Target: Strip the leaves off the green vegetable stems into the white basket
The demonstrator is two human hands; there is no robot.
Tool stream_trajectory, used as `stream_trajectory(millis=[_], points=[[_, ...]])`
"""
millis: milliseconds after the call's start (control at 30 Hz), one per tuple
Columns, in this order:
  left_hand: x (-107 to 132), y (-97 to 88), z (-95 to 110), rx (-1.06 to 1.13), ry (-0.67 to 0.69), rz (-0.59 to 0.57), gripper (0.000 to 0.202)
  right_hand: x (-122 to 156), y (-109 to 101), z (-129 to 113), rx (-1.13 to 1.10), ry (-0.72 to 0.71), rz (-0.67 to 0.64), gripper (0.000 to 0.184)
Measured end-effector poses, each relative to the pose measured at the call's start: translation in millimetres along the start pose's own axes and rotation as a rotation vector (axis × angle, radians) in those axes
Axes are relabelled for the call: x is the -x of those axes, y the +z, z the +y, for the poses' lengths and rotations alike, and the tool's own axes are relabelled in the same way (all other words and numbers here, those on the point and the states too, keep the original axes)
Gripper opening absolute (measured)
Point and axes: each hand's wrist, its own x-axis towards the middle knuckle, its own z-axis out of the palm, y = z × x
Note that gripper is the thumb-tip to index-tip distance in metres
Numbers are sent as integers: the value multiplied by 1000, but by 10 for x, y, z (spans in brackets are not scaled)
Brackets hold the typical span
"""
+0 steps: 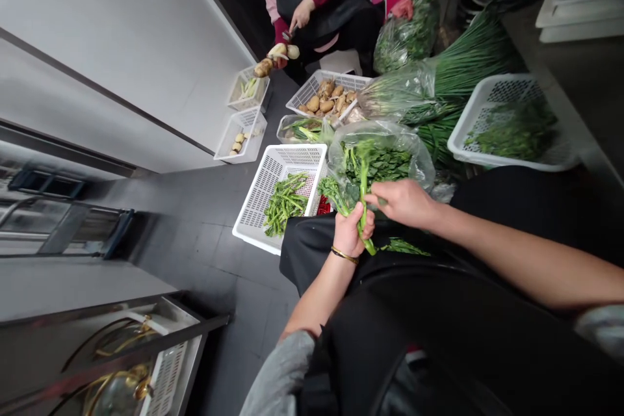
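Observation:
My left hand [351,233] is closed round a bunch of green leafy stalks [363,198] over my black apron. My right hand [402,201] pinches one of those stalks near its top. Just beyond my hands a clear plastic bag [419,159] bulges with more of the same greens. To the left, on the floor, a white slatted basket [266,175] holds a pile of trimmed green stems [285,201].
A seated person at the back peels potatoes over a white basket of potatoes [324,101]. Two small white baskets [244,133] stand by the wall. Bundled green chives [458,71], a bagged vegetable bunch [407,29] and a white basket of greens [511,127] crowd the right.

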Motion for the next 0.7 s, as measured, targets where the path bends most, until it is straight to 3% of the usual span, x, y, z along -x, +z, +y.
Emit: stream_trajectory(millis=[33, 100, 167, 233, 300, 400, 467, 567, 700], points=[[-9, -17, 4, -14, 53, 54, 35, 88, 24, 50, 100, -54, -27, 39], [-22, -71, 8, -35, 119, 97, 38, 260, 18, 237, 189, -90, -222, 37], [-21, -127, -3, -56, 128, 68, 40, 356, -54, 464, 255, 12, -475, 27], [-4, -161, -34, -84, 105, 13, 40, 327, -170, 613, 305, 157, -595, 27], [22, -169, -70, -114, 79, -40, 40, 175, -293, 613, 177, 237, -519, 40], [64, -137, -84, -158, 47, -102, 40, -150, -397, 399, -259, 272, -281, 39], [80, -95, -57, -154, 1, -122, 41, -300, -370, 235, -386, 264, -173, 37], [65, -17, -8, -103, -59, -108, 38, -292, -211, 103, -194, 104, -15, 34], [-1, 73, -8, -85, -1, 38, 32, 12, -52, 98, 130, -152, 144, 26]])
